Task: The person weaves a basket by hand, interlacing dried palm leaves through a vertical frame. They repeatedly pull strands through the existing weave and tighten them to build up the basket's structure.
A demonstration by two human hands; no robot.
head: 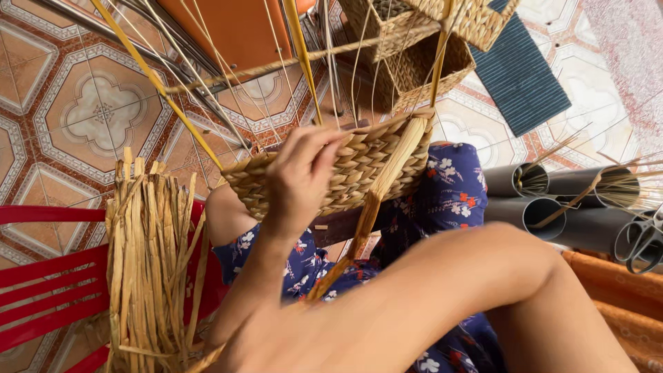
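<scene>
My left hand (302,181) grips the front wall of a half-woven straw basket (359,166), with its fingers curled over the plaited rim. The basket rests over my lap, against a blue floral dress (452,190). Long thin stakes (155,79) stick up from the basket's weave. A broad flat straw strand (387,176) hangs down from the rim toward my lap. A bare limb (442,304) crosses the bottom of the view and hides what lies below it. My right hand does not show.
A bundle of dried straw (148,255) lies on a red plastic chair (41,290) at the left. Finished woven baskets (421,48) stand at the top. Grey pipes (552,207) holding straw and scissors (642,238) lie at the right, on a patterned tile floor (76,103).
</scene>
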